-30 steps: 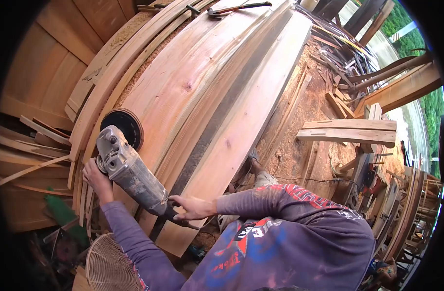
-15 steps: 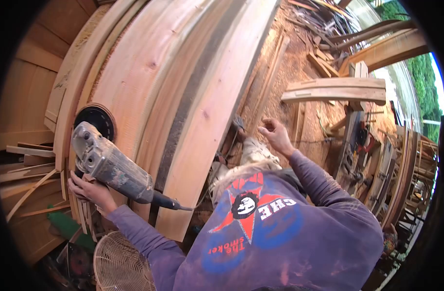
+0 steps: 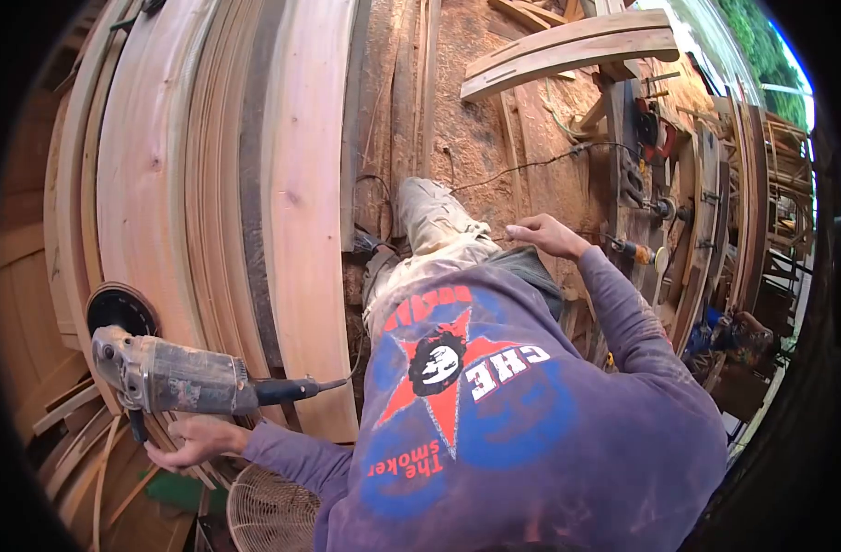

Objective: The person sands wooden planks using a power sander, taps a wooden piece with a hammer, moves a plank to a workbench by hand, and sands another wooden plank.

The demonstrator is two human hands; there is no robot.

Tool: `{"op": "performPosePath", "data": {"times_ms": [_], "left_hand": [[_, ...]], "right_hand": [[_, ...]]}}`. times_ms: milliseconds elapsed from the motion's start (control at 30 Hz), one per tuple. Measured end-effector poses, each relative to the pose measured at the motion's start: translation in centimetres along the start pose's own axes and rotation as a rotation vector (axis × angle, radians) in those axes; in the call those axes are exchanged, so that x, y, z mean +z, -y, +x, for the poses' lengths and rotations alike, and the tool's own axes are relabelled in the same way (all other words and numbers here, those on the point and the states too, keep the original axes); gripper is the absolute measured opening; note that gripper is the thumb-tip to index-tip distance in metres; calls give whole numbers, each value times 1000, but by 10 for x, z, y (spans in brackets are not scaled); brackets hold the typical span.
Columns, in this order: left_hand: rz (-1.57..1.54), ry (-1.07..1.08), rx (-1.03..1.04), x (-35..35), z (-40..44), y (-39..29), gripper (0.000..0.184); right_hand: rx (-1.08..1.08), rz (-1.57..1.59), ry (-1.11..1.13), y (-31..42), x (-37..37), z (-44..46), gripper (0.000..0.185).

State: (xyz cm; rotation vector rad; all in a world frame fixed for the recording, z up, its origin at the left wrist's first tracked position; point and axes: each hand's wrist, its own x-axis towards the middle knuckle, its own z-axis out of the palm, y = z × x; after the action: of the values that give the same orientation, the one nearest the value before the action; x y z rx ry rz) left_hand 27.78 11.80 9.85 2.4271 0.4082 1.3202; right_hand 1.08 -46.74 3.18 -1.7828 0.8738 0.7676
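Note:
A dusty grey angle grinder (image 3: pixel 186 375) with a round black disc (image 3: pixel 121 311) lies on the long wooden planks (image 3: pixel 301 198), its cord trailing off to the right. My left hand (image 3: pixel 200 440) is just below the grinder, beside its black side handle (image 3: pixel 138 426). Its fingers are stretched out and do not wrap around the handle; whether a fingertip touches it I cannot tell. On the other side, my right hand (image 3: pixel 554 237) hangs in front of my body above the sawdust. Its fingers are loosely bent and slightly apart, with nothing seen in them.
A curved wooden piece (image 3: pixel 567 55) stands at the upper right. Several power tools, one of them orange (image 3: pixel 634 250), lie along the right bench. A wire fan guard (image 3: pixel 271 511) is near my left forearm. Thin offcuts (image 3: pixel 80 451) lean at the left. A cord (image 3: pixel 531 164) crosses the sawdust.
The view has turned and shifted, so planks and grinder appear at a new angle. My left hand's fingers have come away from the side handle. My right hand's fingers have straightened somewhat.

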Motion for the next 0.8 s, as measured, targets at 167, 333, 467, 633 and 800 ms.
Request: {"op": "performPosePath", "data": {"times_ms": [167,333,467,633,800], "left_hand": [[-643,378,247,-40,-55,-90,32],[-369,1636,19,-100,-161,-84,20],[84,2473,162,-142,-216,-55,26],[-145,2503,-124,-196,-261,-92,27],[-204,2379,-313,-223,-287,-115,28]], "right_hand": [[-249,-293,293,43,7,4,33],[-221,-280,326,17,-13,4,31],[-117,-177,371,-5,-27,14,23],[-54,-112,444,-24,-53,25,24],[-80,-130,537,-42,-77,35,25]]}}
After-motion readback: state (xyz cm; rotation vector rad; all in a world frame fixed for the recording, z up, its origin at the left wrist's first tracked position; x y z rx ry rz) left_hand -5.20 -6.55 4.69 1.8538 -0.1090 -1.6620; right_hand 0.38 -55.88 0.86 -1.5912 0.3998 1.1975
